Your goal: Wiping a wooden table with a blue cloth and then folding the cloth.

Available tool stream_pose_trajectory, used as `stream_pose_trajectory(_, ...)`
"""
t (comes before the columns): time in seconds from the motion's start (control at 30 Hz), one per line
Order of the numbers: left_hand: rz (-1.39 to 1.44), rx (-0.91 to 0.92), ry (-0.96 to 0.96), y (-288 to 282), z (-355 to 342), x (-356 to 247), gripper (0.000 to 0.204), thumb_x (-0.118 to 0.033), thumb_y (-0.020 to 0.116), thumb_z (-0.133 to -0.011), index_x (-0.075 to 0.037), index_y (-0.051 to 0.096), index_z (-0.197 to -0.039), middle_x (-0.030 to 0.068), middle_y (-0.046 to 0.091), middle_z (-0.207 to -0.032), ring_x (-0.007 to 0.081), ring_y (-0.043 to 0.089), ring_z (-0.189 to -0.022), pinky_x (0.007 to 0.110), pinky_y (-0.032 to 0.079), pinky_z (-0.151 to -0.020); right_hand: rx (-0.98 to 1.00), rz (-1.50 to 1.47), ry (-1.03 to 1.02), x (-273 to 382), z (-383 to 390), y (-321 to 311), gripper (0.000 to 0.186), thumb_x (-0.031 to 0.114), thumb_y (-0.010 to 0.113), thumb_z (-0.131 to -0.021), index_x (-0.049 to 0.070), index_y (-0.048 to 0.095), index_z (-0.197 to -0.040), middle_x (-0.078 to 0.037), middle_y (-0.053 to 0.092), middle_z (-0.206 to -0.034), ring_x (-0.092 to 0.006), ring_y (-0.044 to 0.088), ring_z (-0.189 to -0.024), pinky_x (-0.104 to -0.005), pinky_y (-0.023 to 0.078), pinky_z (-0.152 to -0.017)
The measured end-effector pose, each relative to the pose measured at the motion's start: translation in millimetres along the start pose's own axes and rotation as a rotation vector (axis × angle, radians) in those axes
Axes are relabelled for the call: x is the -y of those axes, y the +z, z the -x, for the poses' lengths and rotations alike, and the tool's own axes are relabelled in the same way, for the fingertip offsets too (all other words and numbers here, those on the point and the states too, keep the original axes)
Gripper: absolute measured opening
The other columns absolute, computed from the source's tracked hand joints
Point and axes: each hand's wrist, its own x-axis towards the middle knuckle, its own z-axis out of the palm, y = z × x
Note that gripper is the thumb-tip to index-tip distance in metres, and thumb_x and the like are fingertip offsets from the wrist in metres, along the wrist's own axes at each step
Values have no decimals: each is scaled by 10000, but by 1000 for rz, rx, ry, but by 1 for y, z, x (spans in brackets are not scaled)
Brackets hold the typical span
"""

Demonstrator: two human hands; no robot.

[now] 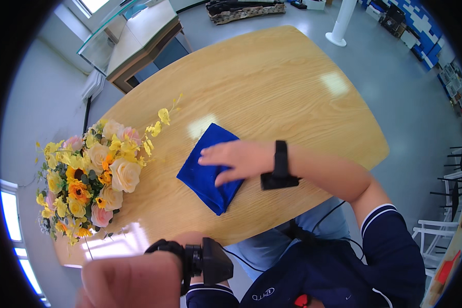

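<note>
A folded blue cloth (201,177) lies at an angle on the wooden table, left of my body. My right hand (236,158) rests flat on its upper right part, fingers stretched out and thumb apart, hiding some of the fabric. Close to the camera at the lower left is my left hand (131,277), raised over the near edge of the table. It is blurred and its fingers are hidden, so I cannot make out whether it grips anything. Each wrist wears a black strap with a device on it.
A large bouquet of yellow, cream and pink flowers (90,174) stands at the table's left side. Beyond the wooden table (272,77) are a glass-edged counter (138,38) at the far left and a white pillar (341,25). White chairs (436,233) stand at the right.
</note>
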Motion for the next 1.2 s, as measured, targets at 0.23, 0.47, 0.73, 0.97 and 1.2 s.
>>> stream_pose_trajectory(0.23,278,-375,-699,-18,23,42,498,-235,549,-871,-6,383,-1281,24,502,-969,104,484,-753,301,390,-760,-403,-399,307,-53,58,-47,349,272,587,-898,6,608,-1123,-145,659,-1028,-225,630,-929,-316,491,-821)
stream_pose_trajectory(0.47,-331,-360,-1498,-48,71,60,363,-69,477,-917,-3,421,-1269,110,547,-1153,201,604,-939,341,475,-872,-563,-759,302,-84,81,-36,258,197,597,-900,-8,632,-1054,-86,670,-883,-110,614,-787,-261,496,-721)
stream_pose_trajectory(0.73,-1158,673,-1495,-57,140,32,445,-113,581,-878,-125,493,-1314,174,401,-1397,343,386,-1285,397,329,-1041,-529,-584,233,-89,86,-38,202,91,564,-907,-28,625,-1059,-116,676,-932,-144,646,-831,-270,516,-749)
stream_pose_trajectory(0.97,-1256,1035,-1579,-67,149,36,603,-256,620,-874,-183,360,-1413,215,191,-1501,417,197,-1373,414,242,-1098,-549,-473,234,-90,87,-34,170,125,561,-893,1,638,-980,-108,664,-832,-172,630,-736,-285,491,-669)
stream_pose_trajectory(1.2,-1063,1302,-1662,-86,128,56,712,-280,668,-832,-205,305,-1440,238,143,-1504,438,165,-1375,445,246,-1101,-632,-407,187,-97,82,-26,196,231,573,-861,51,648,-879,-103,627,-723,-262,606,-692,-364,463,-619)
